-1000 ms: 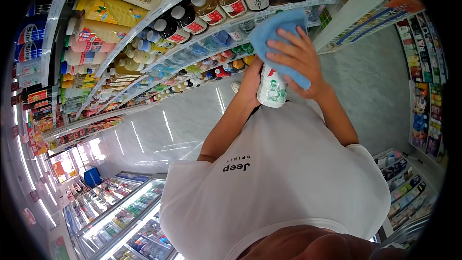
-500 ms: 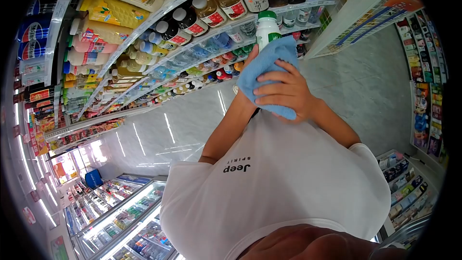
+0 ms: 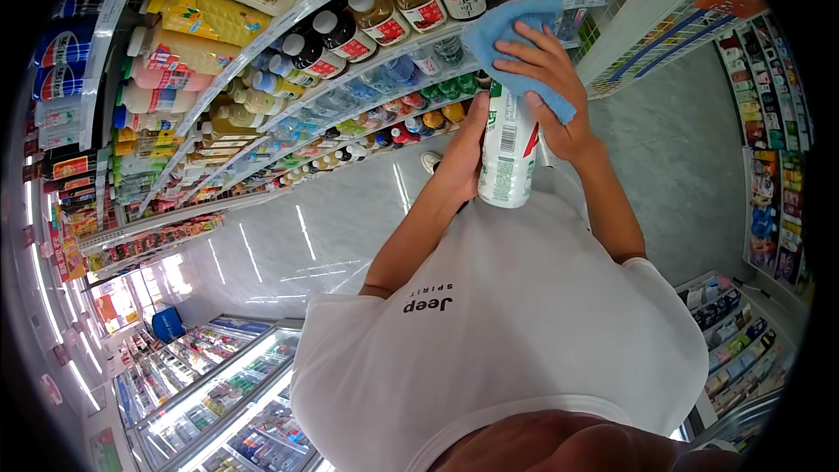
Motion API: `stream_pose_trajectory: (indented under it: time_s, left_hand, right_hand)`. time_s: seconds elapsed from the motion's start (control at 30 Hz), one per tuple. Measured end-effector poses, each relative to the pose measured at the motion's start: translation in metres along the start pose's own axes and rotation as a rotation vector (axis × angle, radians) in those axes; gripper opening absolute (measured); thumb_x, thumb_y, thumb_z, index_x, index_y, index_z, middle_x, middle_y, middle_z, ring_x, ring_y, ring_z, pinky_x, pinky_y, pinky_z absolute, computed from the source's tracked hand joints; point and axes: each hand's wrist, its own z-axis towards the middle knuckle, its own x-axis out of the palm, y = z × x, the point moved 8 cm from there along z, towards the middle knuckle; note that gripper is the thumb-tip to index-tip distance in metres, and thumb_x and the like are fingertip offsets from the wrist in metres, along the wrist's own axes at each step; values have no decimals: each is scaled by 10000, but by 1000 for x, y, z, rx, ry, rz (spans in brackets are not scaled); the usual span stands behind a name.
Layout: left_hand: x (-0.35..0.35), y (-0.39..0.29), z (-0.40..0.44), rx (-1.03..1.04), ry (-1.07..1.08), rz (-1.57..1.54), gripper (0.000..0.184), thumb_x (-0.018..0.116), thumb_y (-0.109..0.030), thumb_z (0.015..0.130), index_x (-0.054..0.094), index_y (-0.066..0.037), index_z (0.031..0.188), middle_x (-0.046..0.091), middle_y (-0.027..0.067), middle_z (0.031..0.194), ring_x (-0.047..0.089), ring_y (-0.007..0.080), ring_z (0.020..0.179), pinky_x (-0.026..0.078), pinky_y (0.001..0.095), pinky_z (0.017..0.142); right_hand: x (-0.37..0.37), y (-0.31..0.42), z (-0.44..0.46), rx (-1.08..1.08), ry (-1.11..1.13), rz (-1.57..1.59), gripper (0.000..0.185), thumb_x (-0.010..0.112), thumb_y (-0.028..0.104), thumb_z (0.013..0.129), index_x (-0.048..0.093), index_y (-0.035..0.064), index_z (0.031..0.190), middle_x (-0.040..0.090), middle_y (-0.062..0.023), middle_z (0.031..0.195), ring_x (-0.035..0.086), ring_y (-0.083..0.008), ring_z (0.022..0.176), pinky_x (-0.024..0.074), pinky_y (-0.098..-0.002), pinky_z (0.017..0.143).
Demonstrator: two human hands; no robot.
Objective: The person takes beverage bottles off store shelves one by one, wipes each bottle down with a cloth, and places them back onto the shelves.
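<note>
A white bottle (image 3: pixel 509 157) with green print, a barcode and a red mark is in front of my chest, slightly tilted. My left hand (image 3: pixel 463 153) grips its side, thumb up along the label. Over its upper end lies a light blue cloth (image 3: pixel 494 31), held by my right hand (image 3: pixel 549 83), with the fingers laid across the cloth and the thumb near the bottle's side. The cloth hides the cap and neck.
Ahead and to the left, a shelf (image 3: pixel 367 65) holds rows of bottles, close beyond the cloth. A white wire-mesh rack end (image 3: pixel 642 22) stands at front right. Glass-topped coolers (image 3: pixel 218 393) are at lower left, and stocked shelves (image 3: pixel 765 157) at far right.
The cloth and my right hand have moved up from the bottle's body to its top, covering the green cap. The bottle's lower body, hidden half a second ago, now shows its barcode.
</note>
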Motion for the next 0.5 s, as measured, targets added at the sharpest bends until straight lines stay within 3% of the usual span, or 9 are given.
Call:
stream_pose_trajectory:
  time_s: [0.13,0.23,0.33,0.47,0.5]
  left_hand:
    - [-5,2,-5,-54,-28,-43,582,424,-585,1038,539,-99,1338,695,133,1125,728,272,935,632,459,768]
    - [-8,10,-1,-50,53,-236,588,404,-582,1047,502,-129,1408,637,102,1267,672,225,1112,593,389,905]
    - [-2,8,-5,-50,53,-365,608,386,-585,1048,511,-118,1417,642,120,1263,671,248,1111,586,393,925]
    - [16,-9,2,-48,310,-418,678,420,-600,1032,506,-51,1420,649,143,1266,664,301,1110,574,412,962]
    - [14,-9,1,-43,271,-354,715,436,-617,1020,505,-22,1411,655,153,1248,666,304,1107,570,426,966]
  right_hand:
    - [7,5,-4,-21,76,25,329,547,218,920,717,105,1178,658,-74,1321,474,-315,1394,218,-548,1217]
    - [20,21,-12,-63,194,58,297,576,195,889,721,116,1136,675,-54,1275,508,-311,1359,228,-559,1211]
    - [31,39,-28,-111,267,143,283,622,170,830,722,145,1093,691,-22,1215,569,-297,1286,249,-567,1195]
    - [38,59,-54,-158,345,218,299,639,183,810,722,150,1094,695,-22,1213,601,-287,1247,279,-550,1173]
    - [38,60,-57,-154,357,221,302,643,186,806,722,149,1095,696,-23,1213,607,-285,1239,286,-545,1167]
